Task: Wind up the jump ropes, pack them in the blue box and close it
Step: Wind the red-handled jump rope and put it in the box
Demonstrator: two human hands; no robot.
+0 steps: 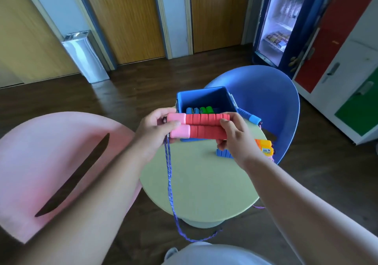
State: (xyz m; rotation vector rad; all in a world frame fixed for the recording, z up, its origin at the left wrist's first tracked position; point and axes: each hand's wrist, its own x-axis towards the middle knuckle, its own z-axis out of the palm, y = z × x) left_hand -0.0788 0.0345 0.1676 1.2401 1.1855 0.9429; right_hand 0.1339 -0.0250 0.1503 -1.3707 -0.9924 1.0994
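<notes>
The red jump rope handles [199, 127] lie side by side, level, pink caps to my left, held up in the air just in front of the blue box [204, 99]. My left hand [155, 130] pinches the pink ends, thumb on top and fingers underneath. My right hand [233, 135] is curled round the opposite red ends, so both hands are gripping the same pair and nothing else. The purple cord [169, 182] drops from the pink caps under my left hand, runs down past the rim of the green table [200, 189] and loops on the floor near my knees, not yet wound. That long slack is my main worry: I judge it could catch on the table foot or under my shoe as I start wrapping, and a sudden tug would pull the handles out of line, since I hold them only by their ends. Loose turns would also spring open and make a bundle too fat for the box, which already holds blue and green handles [201, 110]. The box stands near the far edge of the table, by the blue chair [270, 101], so a careless push could shove it off. An orange and yellow rope [264, 147] and a blue handle [224, 154] wait on the table under my right wrist. A pink chair [51, 162] sits to my left.
</notes>
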